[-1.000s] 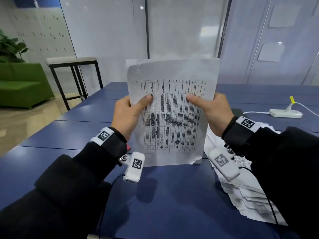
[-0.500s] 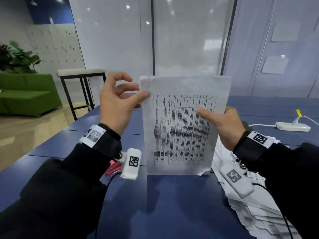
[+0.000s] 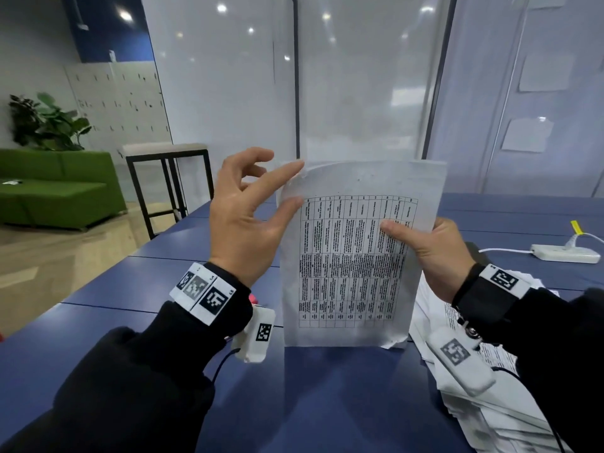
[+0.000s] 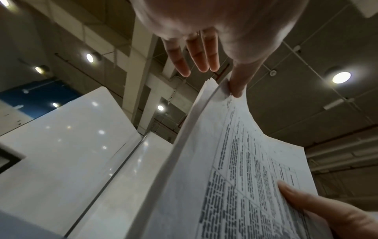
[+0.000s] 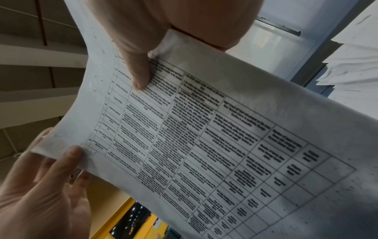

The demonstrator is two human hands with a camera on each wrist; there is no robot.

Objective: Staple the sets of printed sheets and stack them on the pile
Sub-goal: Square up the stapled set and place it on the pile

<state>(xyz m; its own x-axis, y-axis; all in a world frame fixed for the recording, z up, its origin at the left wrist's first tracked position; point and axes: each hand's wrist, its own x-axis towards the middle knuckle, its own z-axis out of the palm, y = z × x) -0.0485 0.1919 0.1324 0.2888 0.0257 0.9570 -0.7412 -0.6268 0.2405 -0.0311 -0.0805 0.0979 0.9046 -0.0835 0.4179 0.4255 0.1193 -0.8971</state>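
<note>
A set of printed sheets (image 3: 353,256) with a table of text stands upright, its bottom edge on the blue table (image 3: 327,403). My right hand (image 3: 408,237) grips its right edge, thumb on the printed face and fingers behind. My left hand (image 3: 298,184) pinches the curled top left corner between thumb and index finger, the other fingers spread free. The right wrist view shows the sheets (image 5: 204,129) bowed between both thumbs. The pile of sheets (image 3: 434,308) lies fanned out on the table under my right forearm. A small red thing (image 3: 252,299) peeks out behind my left wrist.
A white power strip (image 3: 565,253) with its cable lies at the far right of the table. Beyond the table's left edge stand a black-framed stool (image 3: 166,152) and a green sofa (image 3: 58,191). Glass panels rise behind the table.
My left hand has let go of the left edge at mid-height and slid up to the top left corner. My right hand has kept its grip, and the sheets stay upright.
</note>
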